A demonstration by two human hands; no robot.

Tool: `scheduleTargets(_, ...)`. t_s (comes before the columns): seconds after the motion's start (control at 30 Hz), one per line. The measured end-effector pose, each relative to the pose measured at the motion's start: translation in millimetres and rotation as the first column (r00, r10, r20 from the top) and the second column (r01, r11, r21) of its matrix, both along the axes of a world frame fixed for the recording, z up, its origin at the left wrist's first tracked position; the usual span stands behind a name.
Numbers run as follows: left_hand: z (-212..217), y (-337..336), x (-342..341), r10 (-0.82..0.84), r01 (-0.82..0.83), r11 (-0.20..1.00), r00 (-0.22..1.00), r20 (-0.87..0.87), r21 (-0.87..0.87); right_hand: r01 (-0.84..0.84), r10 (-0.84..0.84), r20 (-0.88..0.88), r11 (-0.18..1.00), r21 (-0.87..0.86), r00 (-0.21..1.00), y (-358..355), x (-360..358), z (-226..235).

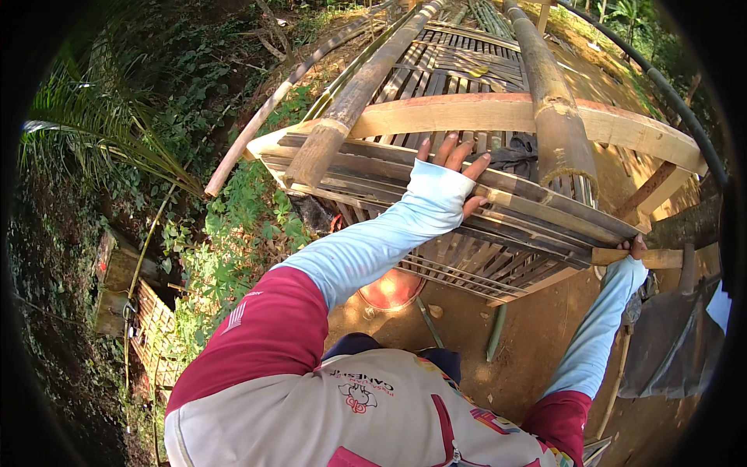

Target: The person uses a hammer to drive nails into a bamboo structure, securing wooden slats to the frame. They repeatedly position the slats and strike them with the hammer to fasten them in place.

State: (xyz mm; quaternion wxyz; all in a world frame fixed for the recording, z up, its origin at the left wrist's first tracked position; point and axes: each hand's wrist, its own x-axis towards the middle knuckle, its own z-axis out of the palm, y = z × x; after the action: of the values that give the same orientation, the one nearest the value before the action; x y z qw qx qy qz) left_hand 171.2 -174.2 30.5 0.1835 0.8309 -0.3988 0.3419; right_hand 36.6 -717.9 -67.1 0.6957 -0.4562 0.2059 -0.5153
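My left hand (455,167) lies with its fingers spread across a row of long split bamboo slats (537,210), which rest side by side at the near end of a raised bamboo frame. At the right end of those slats, my right hand (636,248) is closed round the wooden handle of a hammer (661,258). Its dark head (688,270) points away to the right, apart from the slats. Both forearms wear light blue sleeves.
Two thick bamboo poles (556,109) run away over the slatted deck, crossing a pale timber beam (482,114). A dark cloth (517,152) lies between them. Below are a reddish basin (391,290) and a green bamboo piece (496,333) on bare earth. Plants cover the slope at left.
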Motion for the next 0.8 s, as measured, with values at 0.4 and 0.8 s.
scheduleTargets(0.4,-10.1,1.8,14.7,-0.134,0.15,0.987,0.972,0.195,-0.066,-0.1,0.066,-0.368,0.992,-0.075,0.928,-223.2,-32.6,30.2)
scheduleTargets(0.8,-10.3,2.9,13.7,-0.019,0.017,1.0,0.989,0.148,0.014,0.025,-0.067,-0.117,0.945,-0.327,0.991,-201.5,22.0,78.0)
